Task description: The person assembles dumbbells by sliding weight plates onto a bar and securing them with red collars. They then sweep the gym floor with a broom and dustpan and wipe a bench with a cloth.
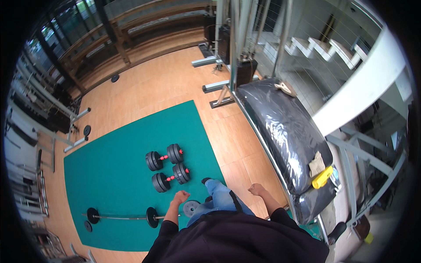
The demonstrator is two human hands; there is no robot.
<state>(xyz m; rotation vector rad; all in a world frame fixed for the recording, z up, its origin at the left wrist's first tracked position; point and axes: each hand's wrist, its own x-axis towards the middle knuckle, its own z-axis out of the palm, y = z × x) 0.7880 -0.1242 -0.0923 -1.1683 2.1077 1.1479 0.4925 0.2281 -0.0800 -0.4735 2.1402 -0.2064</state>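
Note:
My left hand (180,196) is closed in a loose fist with nothing in it, hanging above the edge of the green mat (114,153). My right hand (257,189) is also a closed fist, empty, over the wooden floor beside a black padded bench (280,127). Two black dumbbells with red collars lie on the mat ahead of my left hand: one further away (164,157), one closer (171,176). A barbell (120,216) with small black plates lies on the mat at lower left. A loose grey weight plate (191,207) rests by my jeans-clad leg.
A yellow object (322,177) and a beige cloth (316,164) sit on the bench's near end. A cable machine with a weight stack (237,48) stands at the back. Racks (35,118) line the left wall. White stairs (324,46) rise at upper right.

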